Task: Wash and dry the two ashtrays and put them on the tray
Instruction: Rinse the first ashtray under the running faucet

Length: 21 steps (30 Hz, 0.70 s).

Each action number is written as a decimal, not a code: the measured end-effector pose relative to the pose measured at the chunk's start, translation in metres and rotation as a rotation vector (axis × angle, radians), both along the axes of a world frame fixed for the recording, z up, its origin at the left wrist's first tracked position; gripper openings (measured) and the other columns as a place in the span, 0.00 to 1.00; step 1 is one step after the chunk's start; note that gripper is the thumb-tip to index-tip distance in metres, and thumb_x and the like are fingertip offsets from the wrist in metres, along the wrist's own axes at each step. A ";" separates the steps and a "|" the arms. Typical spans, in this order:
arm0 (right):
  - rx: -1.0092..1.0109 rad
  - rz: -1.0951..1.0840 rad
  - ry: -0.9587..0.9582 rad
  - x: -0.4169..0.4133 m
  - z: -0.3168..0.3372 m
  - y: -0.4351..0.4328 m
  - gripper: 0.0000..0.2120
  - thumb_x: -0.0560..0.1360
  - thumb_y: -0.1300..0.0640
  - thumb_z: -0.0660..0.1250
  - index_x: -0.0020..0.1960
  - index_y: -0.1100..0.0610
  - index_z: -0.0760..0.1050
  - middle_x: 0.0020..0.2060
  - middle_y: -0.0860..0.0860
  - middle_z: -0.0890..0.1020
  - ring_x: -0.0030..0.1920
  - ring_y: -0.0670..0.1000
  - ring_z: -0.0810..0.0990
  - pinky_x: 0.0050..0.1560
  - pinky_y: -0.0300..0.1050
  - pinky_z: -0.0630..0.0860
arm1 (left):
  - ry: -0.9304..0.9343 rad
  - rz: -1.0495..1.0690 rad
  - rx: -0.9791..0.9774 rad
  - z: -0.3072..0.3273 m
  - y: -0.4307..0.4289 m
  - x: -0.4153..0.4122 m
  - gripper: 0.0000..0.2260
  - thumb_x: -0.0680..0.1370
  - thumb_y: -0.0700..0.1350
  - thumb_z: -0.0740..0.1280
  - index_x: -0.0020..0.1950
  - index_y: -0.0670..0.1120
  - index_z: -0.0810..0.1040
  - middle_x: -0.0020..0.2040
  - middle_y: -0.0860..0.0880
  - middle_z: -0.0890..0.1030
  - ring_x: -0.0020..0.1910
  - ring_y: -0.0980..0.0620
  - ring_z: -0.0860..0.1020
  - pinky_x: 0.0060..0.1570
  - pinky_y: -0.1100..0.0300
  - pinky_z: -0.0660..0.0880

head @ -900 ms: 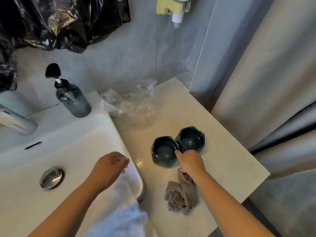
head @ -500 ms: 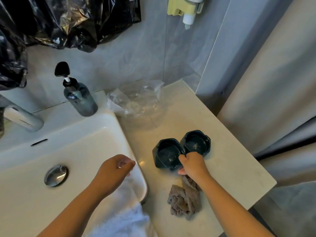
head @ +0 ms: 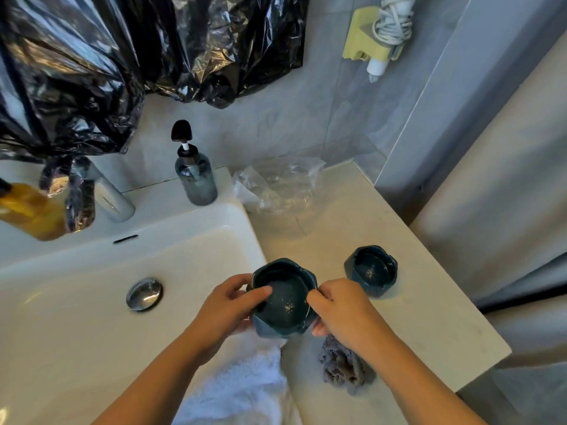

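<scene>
- The left hand [head: 225, 306] and right hand [head: 342, 311] both gripped one ashtray [head: 285, 303], with the left thumb over its rim and the fingers [head: 241, 280] curled round its outer wall
- That ashtray was held upright in the air, over the line where the sink [head: 76, 302] met the tabletop [head: 414, 317] and just above a towel [head: 245, 391]; pale specks showed on its floor
- The second ashtray [head: 371, 271] stood alone on the tabletop, near the right hand but apart from it, and was speckled inside too
- A cloth [head: 343, 368] lay on the tabletop below the right wrist; a soap bottle [head: 196, 185] and a tap [head: 113, 204] stood behind the basin
- The step in hand looked like the very start of washing the first ashtray: neither piece looked rinsed, so nearly all the task remained
- The next move called for carrying it left, over the basin and under the tap; one hand would have to let go to open the water, so the other needed a firm hold on a glazed, probably slippery piece kept level
- No tray was in view
</scene>
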State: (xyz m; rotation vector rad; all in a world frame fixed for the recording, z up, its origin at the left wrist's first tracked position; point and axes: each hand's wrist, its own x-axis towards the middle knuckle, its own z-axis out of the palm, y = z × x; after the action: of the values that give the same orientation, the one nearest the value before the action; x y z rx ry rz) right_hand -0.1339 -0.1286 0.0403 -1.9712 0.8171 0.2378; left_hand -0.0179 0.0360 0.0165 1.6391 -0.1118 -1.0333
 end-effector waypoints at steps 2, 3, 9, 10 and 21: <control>0.027 0.027 -0.020 0.008 0.002 0.010 0.19 0.80 0.53 0.61 0.39 0.67 0.77 0.32 0.58 0.85 0.28 0.49 0.82 0.42 0.47 0.82 | -0.031 0.064 -0.006 0.001 0.012 0.002 0.14 0.74 0.53 0.70 0.56 0.48 0.80 0.51 0.44 0.85 0.51 0.43 0.83 0.53 0.45 0.80; 0.046 0.041 -0.031 0.012 0.003 0.014 0.21 0.80 0.50 0.62 0.42 0.68 0.78 0.33 0.58 0.85 0.30 0.52 0.83 0.44 0.48 0.83 | -0.035 0.097 -0.013 0.001 0.020 0.004 0.11 0.77 0.50 0.67 0.56 0.48 0.81 0.50 0.44 0.85 0.51 0.43 0.83 0.51 0.47 0.80; -0.054 0.139 -0.073 0.041 0.001 0.037 0.20 0.77 0.43 0.64 0.62 0.55 0.77 0.47 0.52 0.84 0.38 0.48 0.84 0.48 0.45 0.81 | -0.102 0.364 0.027 0.003 0.080 0.021 0.08 0.78 0.47 0.66 0.53 0.47 0.82 0.47 0.44 0.86 0.48 0.43 0.83 0.40 0.55 0.79; -0.100 0.174 -0.094 0.048 0.002 0.041 0.19 0.77 0.44 0.65 0.62 0.54 0.77 0.46 0.50 0.84 0.41 0.47 0.83 0.50 0.45 0.80 | -0.110 0.420 0.039 0.003 0.092 0.026 0.08 0.78 0.47 0.66 0.53 0.46 0.82 0.47 0.43 0.85 0.48 0.42 0.83 0.39 0.55 0.79; -0.369 0.518 -0.524 0.186 0.072 0.135 0.15 0.78 0.51 0.65 0.63 0.54 0.77 0.54 0.51 0.80 0.51 0.50 0.78 0.54 0.48 0.76 | -0.109 0.842 0.082 0.003 0.198 0.089 0.06 0.77 0.48 0.68 0.46 0.46 0.79 0.48 0.41 0.83 0.49 0.41 0.82 0.42 0.51 0.80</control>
State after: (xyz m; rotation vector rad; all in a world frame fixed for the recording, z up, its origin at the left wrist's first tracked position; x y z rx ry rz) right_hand 0.0525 0.0067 0.1118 -2.4160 -0.0017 -0.1450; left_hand 0.0710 0.2344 0.0198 1.5803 0.5173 -0.3030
